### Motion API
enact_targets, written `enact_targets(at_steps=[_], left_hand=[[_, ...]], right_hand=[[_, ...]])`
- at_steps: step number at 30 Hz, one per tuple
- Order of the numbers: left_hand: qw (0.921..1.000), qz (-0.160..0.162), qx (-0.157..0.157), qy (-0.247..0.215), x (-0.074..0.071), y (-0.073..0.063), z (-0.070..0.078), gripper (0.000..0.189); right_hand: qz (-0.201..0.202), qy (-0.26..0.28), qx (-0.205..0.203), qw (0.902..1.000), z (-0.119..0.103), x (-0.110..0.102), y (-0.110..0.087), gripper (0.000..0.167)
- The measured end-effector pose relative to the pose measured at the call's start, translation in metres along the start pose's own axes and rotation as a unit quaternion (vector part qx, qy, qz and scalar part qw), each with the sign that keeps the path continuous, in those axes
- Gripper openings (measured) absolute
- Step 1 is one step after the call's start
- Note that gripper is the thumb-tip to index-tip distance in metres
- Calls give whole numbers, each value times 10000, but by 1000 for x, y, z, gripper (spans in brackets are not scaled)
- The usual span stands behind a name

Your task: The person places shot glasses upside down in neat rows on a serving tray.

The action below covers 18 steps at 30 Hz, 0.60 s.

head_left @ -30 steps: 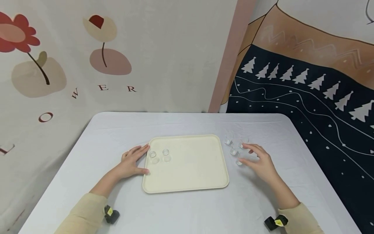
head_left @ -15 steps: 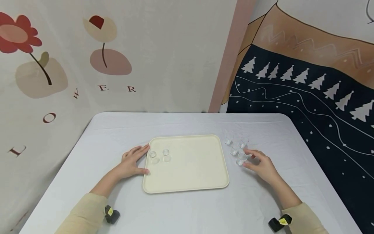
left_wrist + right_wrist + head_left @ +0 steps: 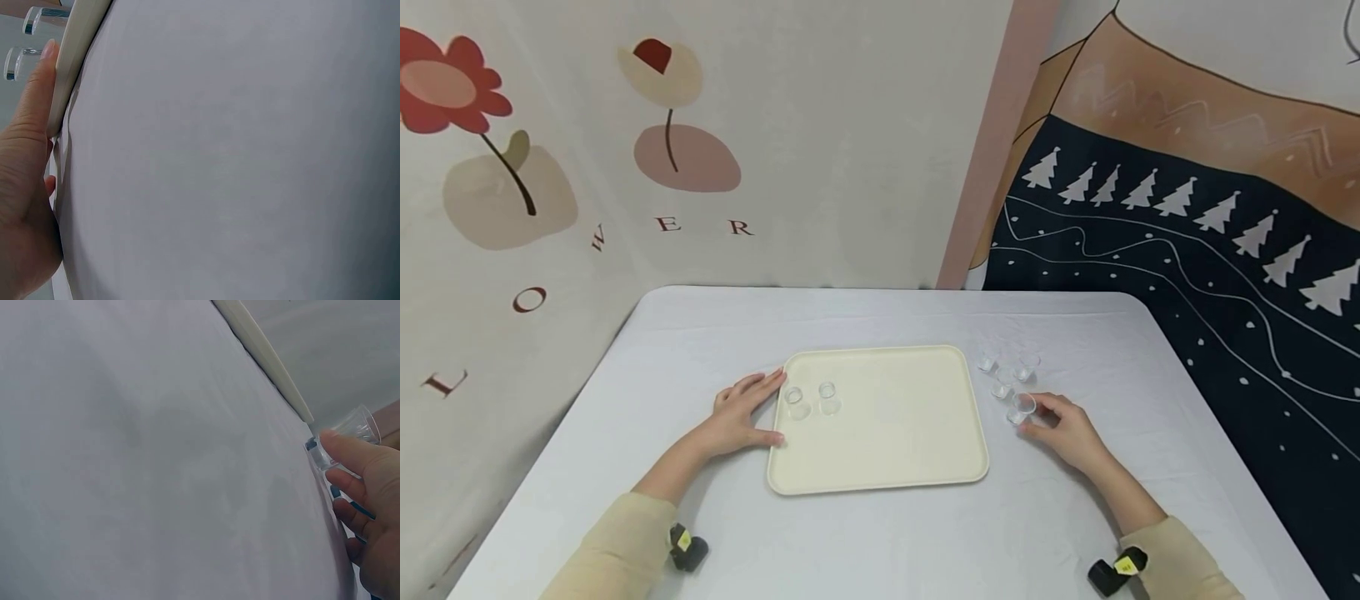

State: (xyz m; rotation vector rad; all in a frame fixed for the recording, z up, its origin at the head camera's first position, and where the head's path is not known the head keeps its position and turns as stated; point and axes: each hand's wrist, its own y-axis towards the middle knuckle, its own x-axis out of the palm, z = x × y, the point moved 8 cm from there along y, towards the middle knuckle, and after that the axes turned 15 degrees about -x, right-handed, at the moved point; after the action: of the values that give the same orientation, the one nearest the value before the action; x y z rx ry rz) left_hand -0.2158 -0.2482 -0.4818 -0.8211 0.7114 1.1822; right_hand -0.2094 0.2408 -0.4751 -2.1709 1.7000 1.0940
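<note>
Two small clear shot glasses stand mouth down on the left part of a cream tray (image 3: pixel 887 479): one shot glass (image 3: pixel 795 402) near the edge, another shot glass (image 3: pixel 828 397) beside it. My left hand (image 3: pixel 737 421) rests on the tray's left edge, thumb and fingers spread; the left wrist view shows its thumb (image 3: pixel 39 94) along the rim. Right of the tray, my right hand (image 3: pixel 1067 433) pinches an upright shot glass (image 3: pixel 1021 408) between thumb and fingers. In the right wrist view that glass (image 3: pixel 359 427) has its wide mouth up, partly hidden by the thumb.
Just beyond the right hand stand three more upright glasses: a near glass (image 3: pixel 1002 386), a left glass (image 3: pixel 987 361) and a right glass (image 3: pixel 1026 367). A white cloth covers the table (image 3: pixel 880 550). Printed hangings (image 3: pixel 850 167) rise behind its back edge.
My right hand has come back towards me from over the cluster of glasses, and its thumb and fingers have closed on the nearest shot glass. The left hand and tray stay put.
</note>
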Motion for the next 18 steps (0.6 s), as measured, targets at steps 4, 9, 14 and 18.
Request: enact_targets(at_steps=[4, 9, 14, 18], left_hand=[[10000, -19, -2, 4, 0, 0, 1, 109], [10000, 1, 17, 31, 0, 0, 1, 109], [10000, -25, 3, 45, 2, 0, 0, 109], [10000, -49, -8, 26, 2, 0, 0, 109]], right_hand=[[2, -111, -63, 9999, -1, 2, 0, 49], [14, -215, -170, 9996, -1, 3, 1, 45], [50, -240, -254, 9994, -2, 3, 2, 40], [92, -283, -307, 9991, -2, 3, 2, 37]])
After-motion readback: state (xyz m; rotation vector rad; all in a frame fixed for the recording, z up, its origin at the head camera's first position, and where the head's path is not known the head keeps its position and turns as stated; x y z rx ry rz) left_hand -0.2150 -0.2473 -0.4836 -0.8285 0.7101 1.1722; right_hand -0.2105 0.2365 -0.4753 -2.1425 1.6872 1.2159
